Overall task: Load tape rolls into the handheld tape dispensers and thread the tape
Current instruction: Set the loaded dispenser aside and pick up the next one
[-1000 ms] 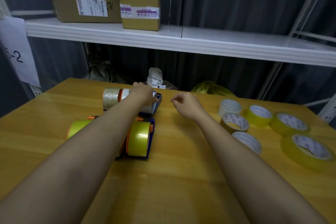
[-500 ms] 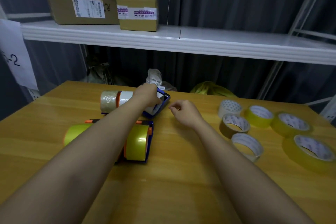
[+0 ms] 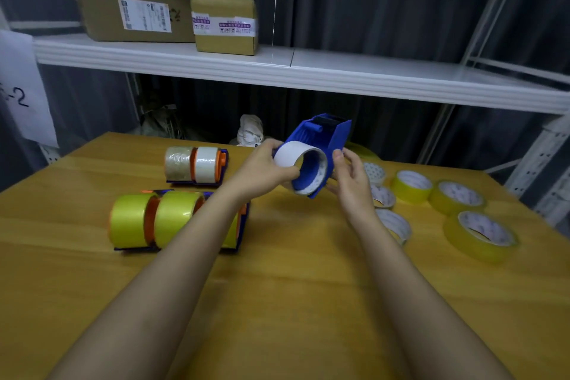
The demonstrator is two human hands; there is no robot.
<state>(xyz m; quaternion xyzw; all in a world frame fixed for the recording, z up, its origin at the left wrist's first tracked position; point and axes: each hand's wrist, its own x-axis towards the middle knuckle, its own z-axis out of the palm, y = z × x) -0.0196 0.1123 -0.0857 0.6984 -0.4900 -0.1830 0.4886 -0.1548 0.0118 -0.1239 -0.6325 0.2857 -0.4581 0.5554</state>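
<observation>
A blue handheld tape dispenser with a white tape roll on its hub is held up above the wooden table. My left hand grips the roll and the dispenser's left side. My right hand touches the dispenser's right plate with fingers and thumb. On the table to the left lie loaded dispensers: two with clear and white rolls at the back, and yellow-roll ones nearer me, partly hidden by my left forearm.
Several loose tape rolls lie on the table's right side, yellow ones and a large one near the edge. A white shelf with two cardboard boxes runs above the table's far edge.
My left hand has lifted the blue dispenser with the white roll off the table and brought it right. My right hand has come up to meet its right side.
</observation>
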